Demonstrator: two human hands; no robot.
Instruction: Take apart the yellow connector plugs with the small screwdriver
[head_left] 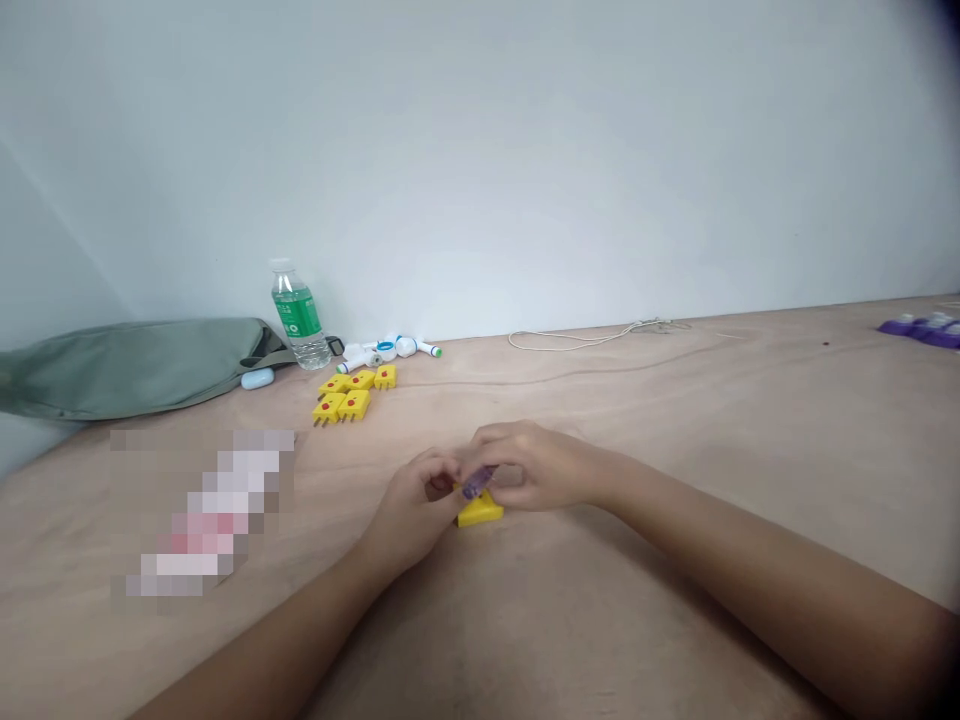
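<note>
Both my hands meet at the middle of a wooden table (675, 440). My left hand (414, 510) pinches a yellow plug-shaped connector (480, 512) that rests on the table. My right hand (534, 465) holds a small purple tool or part (478, 481) right on top of the yellow connector. Fingers hide where the purple piece touches the connector.
Several more yellow connectors (350, 392) lie at the back left, near a water bottle (298, 314), white pen-like parts (386, 350) and a grey-green bag (135, 365). A white cord (592, 336) runs along the wall. Purple pieces (924, 328) sit at the far right.
</note>
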